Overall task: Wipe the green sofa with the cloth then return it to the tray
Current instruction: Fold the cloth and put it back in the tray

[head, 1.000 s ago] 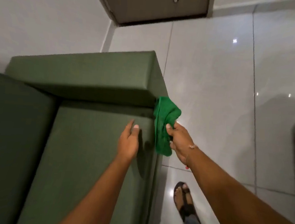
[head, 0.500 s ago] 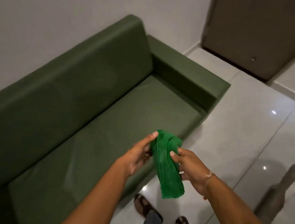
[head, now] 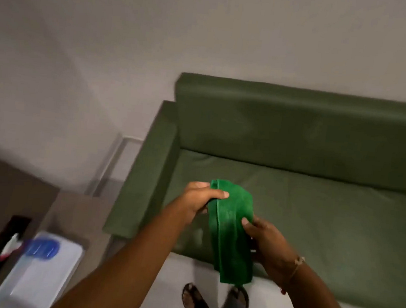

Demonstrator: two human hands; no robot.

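Observation:
A bright green cloth (head: 230,232) hangs folded lengthwise in front of me, held by both hands above the front edge of the seat. My left hand (head: 199,199) pinches its upper left edge. My right hand (head: 266,243) grips its right side, lower down. The dark green sofa (head: 320,144) fills the right half of the view, its left armrest toward the middle. A white tray (head: 38,279) lies at the lower left on a low brown table, blurred.
On the tray sits a blue round object (head: 41,247), and beside it a white and red item (head: 11,247) in a dark box. A pale wall stands behind the sofa. My sandalled feet (head: 194,300) are on the light tile floor.
The view swung left from the sofa's right armrest to its left end, bringing the tray into sight. My left hand left the seat and took hold of the cloth alongside the right.

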